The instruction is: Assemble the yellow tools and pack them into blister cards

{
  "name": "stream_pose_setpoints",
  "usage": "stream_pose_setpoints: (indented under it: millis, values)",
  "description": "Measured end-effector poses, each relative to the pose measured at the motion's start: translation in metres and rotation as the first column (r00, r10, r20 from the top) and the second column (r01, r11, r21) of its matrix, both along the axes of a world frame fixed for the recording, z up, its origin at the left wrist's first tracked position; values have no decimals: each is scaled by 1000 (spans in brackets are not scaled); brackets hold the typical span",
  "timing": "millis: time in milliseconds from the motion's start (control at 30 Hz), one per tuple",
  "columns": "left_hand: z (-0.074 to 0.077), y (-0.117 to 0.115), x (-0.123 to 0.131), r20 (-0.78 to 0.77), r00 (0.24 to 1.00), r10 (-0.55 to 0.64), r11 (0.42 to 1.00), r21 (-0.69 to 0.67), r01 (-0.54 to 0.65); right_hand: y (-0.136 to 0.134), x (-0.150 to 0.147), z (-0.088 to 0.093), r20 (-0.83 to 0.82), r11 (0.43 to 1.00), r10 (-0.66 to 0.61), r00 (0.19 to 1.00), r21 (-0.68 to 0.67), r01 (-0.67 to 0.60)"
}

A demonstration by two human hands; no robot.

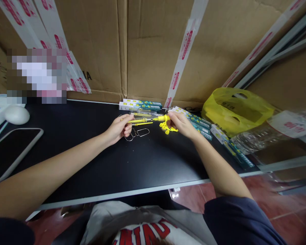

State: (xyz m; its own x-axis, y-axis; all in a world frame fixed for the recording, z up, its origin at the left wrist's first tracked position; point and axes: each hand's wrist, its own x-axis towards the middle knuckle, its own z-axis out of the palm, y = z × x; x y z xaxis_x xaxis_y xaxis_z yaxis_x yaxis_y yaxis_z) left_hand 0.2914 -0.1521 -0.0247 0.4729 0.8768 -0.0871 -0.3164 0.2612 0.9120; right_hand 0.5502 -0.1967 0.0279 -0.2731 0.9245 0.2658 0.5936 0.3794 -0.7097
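Note:
Between my hands a thin yellow-and-clear rod [142,120] lies roughly level above the black table. My left hand [119,129] is closed on its left end. My right hand [181,123] pinches a yellow cap piece [162,118] at the rod's right end; whether the two parts are fully joined is too small to tell. Just below my right hand sits a small heap of yellow parts [166,130]. Bent metal wire loops [143,132] rest on the table by my left hand. More slim yellow rods lie behind the held one.
Narrow printed boxes [140,105] lie at the back, with several more [232,146] to the right. A yellow plastic bag [229,105] and a clear bottle [255,141] are at the right, a phone-like device [11,153] at the left. Cardboard [153,51] stands behind the table.

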Motion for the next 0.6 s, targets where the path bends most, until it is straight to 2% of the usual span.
stream_pose_setpoints:
  millis: [167,233,467,600]
  values:
    - [-1,1,0,10,1000,1,1000,4,-1,0,2,1,-144,996,78,986,-37,-85]
    - [-1,1,0,9,1000,-1,1000,2,1,0,2,0,-153,993,107,982,-36,-114]
    - [2,-2,1,-2,1000,2,1000,-2,-2,1,0,-2,-11,999,28,1000,-17,-28]
    - [2,-3,1,4,1000,1,1000,2,-1,0,0,-1,-49,1000,4,999,-13,-4]
